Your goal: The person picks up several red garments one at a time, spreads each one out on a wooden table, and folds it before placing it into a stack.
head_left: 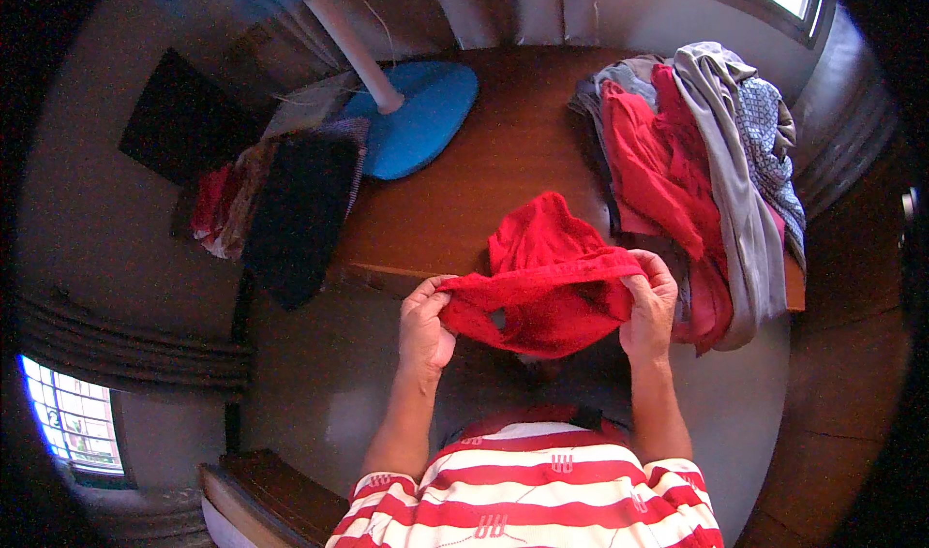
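A red cloth garment [556,238] is stretched between my two hands in front of me, its wide hemmed opening turned toward me. Whether it is a shirt or shorts, I cannot tell. My left hand [426,324] pinches one end of the hem, and my right hand [653,304] grips the other end. The far part of the cloth rests on the brown wooden table [523,151], while the near part hangs past the table's front edge. A small grey patch shows inside the opening, near my left hand.
On the table's right lies a heap of clothes [668,171], red, grey and patterned, drooping over the front edge. A blue stand base with a white pole [421,118] stands at the back left. Beside it, dark folded cloth [300,205] hangs over the table's left edge.
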Available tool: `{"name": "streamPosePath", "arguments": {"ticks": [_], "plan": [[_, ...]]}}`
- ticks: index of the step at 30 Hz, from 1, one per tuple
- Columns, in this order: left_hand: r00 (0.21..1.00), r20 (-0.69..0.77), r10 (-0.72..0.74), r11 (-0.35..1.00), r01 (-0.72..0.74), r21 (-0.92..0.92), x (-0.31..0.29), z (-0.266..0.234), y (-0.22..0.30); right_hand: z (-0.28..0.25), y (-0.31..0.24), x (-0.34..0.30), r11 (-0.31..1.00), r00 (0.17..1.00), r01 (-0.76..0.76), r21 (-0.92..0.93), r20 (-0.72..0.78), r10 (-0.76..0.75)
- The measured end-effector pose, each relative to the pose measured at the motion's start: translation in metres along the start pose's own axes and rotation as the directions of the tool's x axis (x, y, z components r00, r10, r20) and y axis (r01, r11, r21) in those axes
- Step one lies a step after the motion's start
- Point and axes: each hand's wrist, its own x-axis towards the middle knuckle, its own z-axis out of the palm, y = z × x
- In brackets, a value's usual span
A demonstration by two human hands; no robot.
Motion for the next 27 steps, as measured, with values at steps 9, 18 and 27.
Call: {"name": "streamPosePath", "arguments": {"ticks": [9,18,27], "plan": [[0.934,0.09,0.346,0.79,-0.342,0.509,0.0,0.007,-0.008,-0.001,0.003,-0.002,0.999,0.999,0.041,-0.026,0.026,-0.04],[0.726,0.543,0.422,-0.279,-0.466,0.84,-0.001,0.03,-0.022,0.024,-0.001,-0.017,0.972,0.99,0.076,-0.221,0.129,-0.048],[0.511,0.661,0.549,-0.153,-0.716,0.681,-0.013,0.051,-0.03,0.054,-0.005,-0.035,0.583,0.866,0.482,-0.653,0.455,-0.206]]}}
